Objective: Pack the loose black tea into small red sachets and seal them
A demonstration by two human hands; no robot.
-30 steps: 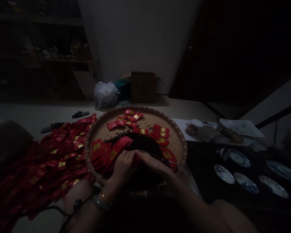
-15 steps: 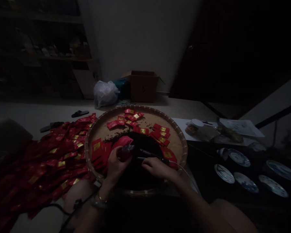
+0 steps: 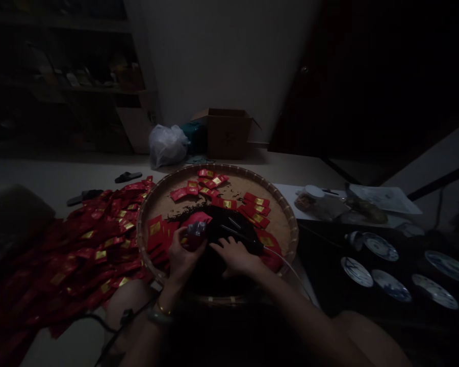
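Observation:
In the head view, my left hand (image 3: 183, 259) grips a small red packet (image 3: 196, 234) whose shiny, see-through part faces up. My right hand (image 3: 235, 256) is open, its fingers spread just above a heap of dark dried leaves (image 3: 214, 278), probably tea. Both hands are over a round woven bamboo tray (image 3: 286, 204). Beyond the right hand, a black pen-like tool (image 3: 248, 238) with a thin pale cable lies on the heap. A slim shiny metal piece (image 3: 234, 223) lies close to it. Red packets with gold labels (image 3: 257, 209) are scattered around the heap.
A large pile of red packets (image 3: 87, 255) covers the floor at left. Patterned plates (image 3: 380, 247) and a lidded jar (image 3: 309, 198) stand on the right. Behind the tray are a white plastic bag (image 3: 169, 145) and a cardboard box (image 3: 229, 135). A black cable (image 3: 95, 317) runs near my left knee.
My right hand has gone from curled to spread fingers, and the thin metal piece beside it now lies farther up the heap. The left hand still holds the packet, turned slightly upward.

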